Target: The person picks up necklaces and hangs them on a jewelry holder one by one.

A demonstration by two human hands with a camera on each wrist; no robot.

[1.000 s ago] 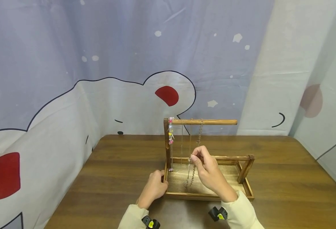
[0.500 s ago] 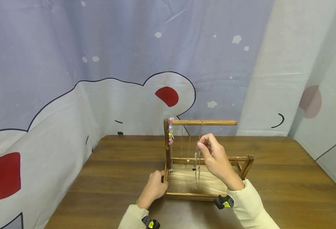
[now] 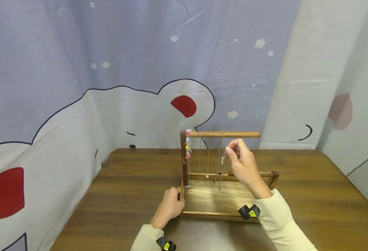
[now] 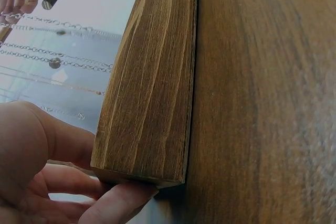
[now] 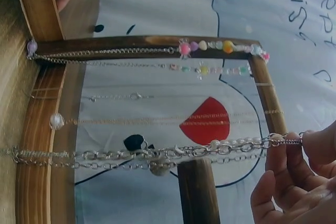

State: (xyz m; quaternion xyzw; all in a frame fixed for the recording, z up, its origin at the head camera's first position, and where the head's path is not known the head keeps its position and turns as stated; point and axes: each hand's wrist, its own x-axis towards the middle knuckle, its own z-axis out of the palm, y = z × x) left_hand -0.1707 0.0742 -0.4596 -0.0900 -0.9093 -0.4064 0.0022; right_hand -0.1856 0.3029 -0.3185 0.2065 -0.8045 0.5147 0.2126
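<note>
My left hand (image 3: 170, 205) grips the left end of a wooden jewelry stand (image 3: 215, 213); in the left wrist view its thumb and fingers (image 4: 118, 203) wrap the corner of the end wall. Just under the top bar (image 3: 241, 134), my right hand (image 3: 243, 164) pinches one end of a silver chain necklace (image 5: 239, 142) with small pearl beads. The chain dangles in front of the bar, close to another chain necklace (image 3: 220, 141) draped over it. Farther left hang a colorful beaded necklace (image 3: 188, 148) and a thin necklace with a pearl pendant (image 3: 207, 176).
The stand has an upright post (image 3: 184, 160) at left, a lower rail (image 3: 266, 174) and a shallow tray base. It rests on a brown wooden table (image 3: 133, 177). A printed curtain (image 3: 133, 115) hangs behind the table.
My right hand has risen and shifted right, lifting the dangling chain from low over the tray toward the top bar. The left hand stays on the stand's end.
</note>
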